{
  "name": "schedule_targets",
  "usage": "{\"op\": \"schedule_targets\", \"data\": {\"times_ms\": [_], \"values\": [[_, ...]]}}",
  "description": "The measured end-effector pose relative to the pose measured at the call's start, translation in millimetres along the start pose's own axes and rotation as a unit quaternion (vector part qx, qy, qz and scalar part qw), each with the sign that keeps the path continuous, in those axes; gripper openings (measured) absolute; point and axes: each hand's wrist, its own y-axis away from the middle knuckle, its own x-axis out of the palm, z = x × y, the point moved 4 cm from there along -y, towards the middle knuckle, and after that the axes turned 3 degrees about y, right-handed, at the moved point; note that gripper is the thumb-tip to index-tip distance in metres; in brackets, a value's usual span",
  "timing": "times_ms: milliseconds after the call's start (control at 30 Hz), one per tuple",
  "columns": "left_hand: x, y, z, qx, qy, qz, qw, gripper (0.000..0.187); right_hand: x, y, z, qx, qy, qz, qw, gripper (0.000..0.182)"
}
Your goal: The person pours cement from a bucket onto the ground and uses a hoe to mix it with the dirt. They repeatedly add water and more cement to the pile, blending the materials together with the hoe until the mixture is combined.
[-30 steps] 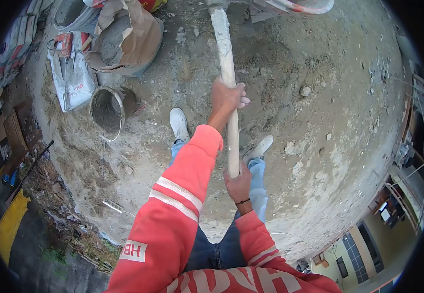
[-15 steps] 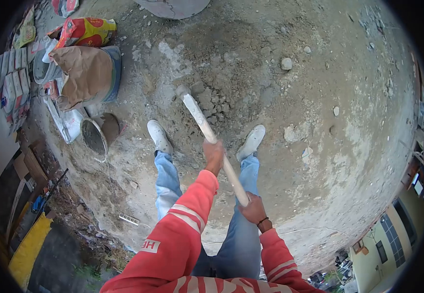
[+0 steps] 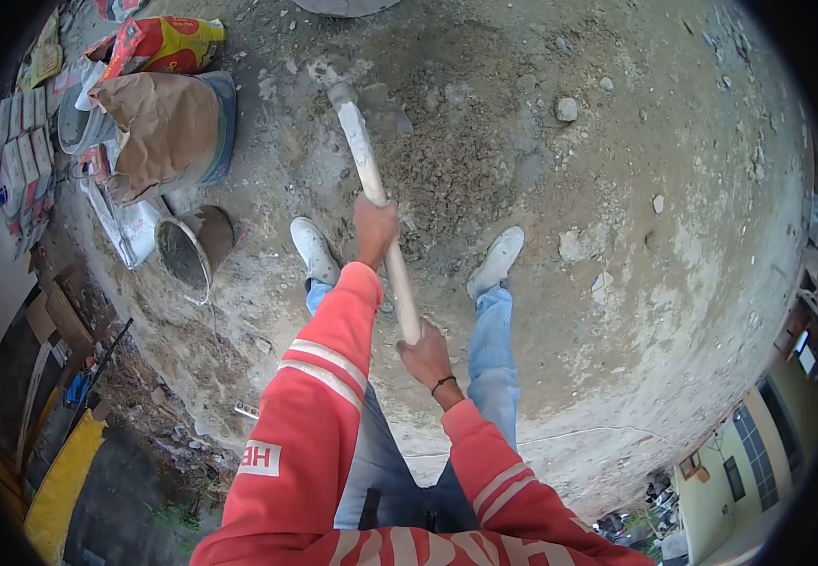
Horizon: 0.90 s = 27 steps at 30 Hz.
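A hoe [image 3: 399, 292] with a pale wooden handle slants away from me, its upper end wrapped or coated in white near the metal head. Partway along the handle, my left hand [image 3: 374, 228] is closed round the wood. My right hand [image 3: 428, 360], with a dark band at its wrist, grips the near end. The hoe head [image 3: 343, 93] is over the far left side of a patch of loose, damp-looking soil or mix [image 3: 451, 156]; its blade is hard to make out.
Left of my feet stand a dirty bucket [image 3: 187, 250], an open brown paper sack [image 3: 159, 127] and a red-yellow bag [image 3: 178, 45]. Stacked packs [image 3: 17, 170] lie farther left. A stone [image 3: 566, 109] rests on the right. A round-edged object [image 3: 347, 5] shows at the top.
Both hands and the hoe have moved forward and left, away from my body. The hoe head has gone from the near edge of the loose patch to its far left side.
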Motion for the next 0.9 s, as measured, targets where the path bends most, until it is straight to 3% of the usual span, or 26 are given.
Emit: {"op": "schedule_targets", "data": {"times_ms": [67, 100, 133, 267, 300, 333, 367, 400, 467, 533, 567, 633, 667, 767, 833, 900], "values": [[42.6, 4.5, 104.5, -0.106, -0.148, 0.082, 0.980, 0.032, 3.2, 20.9, -1.8, 0.049, -0.009, -0.011, 0.999, 0.035], [52.3, 18.4, 103.0, -0.107, -0.158, 0.100, 0.976, 0.033, -0.4, 31.1, 2.2, 0.159, -0.144, 0.044, 0.976, 0.028], [58.0, 31.2, 96.2, -0.109, -0.169, 0.118, 0.972, 0.033, -1.7, 43.8, 7.8, 0.264, -0.276, 0.097, 0.919, 0.022], [54.2, 61.8, 70.6, -0.185, -0.003, 0.130, 0.974, 0.028, -46.7, 72.2, 31.5, 0.218, -0.336, 0.106, 0.910, 0.016], [53.3, 78.6, 77.7, -0.181, 0.060, 0.130, 0.973, 0.024, -66.3, 91.8, 27.5, 0.217, -0.290, 0.126, 0.923, 0.020], [42.6, 108.5, 47.6, -0.230, 0.134, 0.131, 0.955, 0.020, -89.0, 110.8, 19.8, 0.215, -0.245, 0.148, 0.934, 0.025], [34.6, 134.7, 12.0, -0.278, 0.206, 0.128, 0.929, 0.016, -112.8, 128.0, 4.5, 0.160, -0.169, 0.143, 0.962, 0.032], [37.8, 135.3, 13.2, -0.278, 0.202, 0.125, 0.931, 0.016, -136.7, 142.8, -14.4, 0.101, -0.091, 0.136, 0.981, 0.040], [46.9, 136.5, 21.4, -0.324, 0.379, 0.036, 0.866, 0.015, -167.7, 147.3, -68.2, -0.049, 0.048, 0.115, 0.991, 0.048], [55.0, 162.5, 13.6, -0.327, 0.367, -0.009, 0.871, 0.015, -184.1, 123.0, -122.0, -0.006, 0.097, 0.118, 0.988, 0.041], [53.6, 165.7, 3.8, -0.320, 0.358, -0.052, 0.876, 0.016, -185.6, 108.8, -135.6, -0.023, 0.166, 0.110, 0.980, 0.033], [29.7, 169.4, -31.6, -0.305, 0.356, -0.050, 0.882, 0.017, -169.5, 81.0, -148.9, -0.069, 0.167, 0.099, 0.978, 0.034], [10.8, 162.0, -48.7, -0.242, 0.364, -0.065, 0.897, 0.019, -157.8, 68.0, -140.5, -0.098, 0.176, 0.096, 0.975, 0.037], [-54.1, 134.1, -127.1, -0.073, 0.413, -0.059, 0.906, 0.022, -110.2, 28.8, -74.2, -0.146, 0.146, 0.067, 0.976, 0.051], [-93.9, 95.4, -159.9, 0.013, 0.381, -0.050, 0.923, 0.019, -81.7, 12.7, -5.3, -0.196, 0.086, 0.033, 0.976, 0.052], [-117.8, 58.2, -171.9, 0.080, 0.267, -0.077, 0.957, 0.016, -51.0, 0.1, 49.7, -0.226, 0.080, -0.010, 0.971, 0.051]]}}
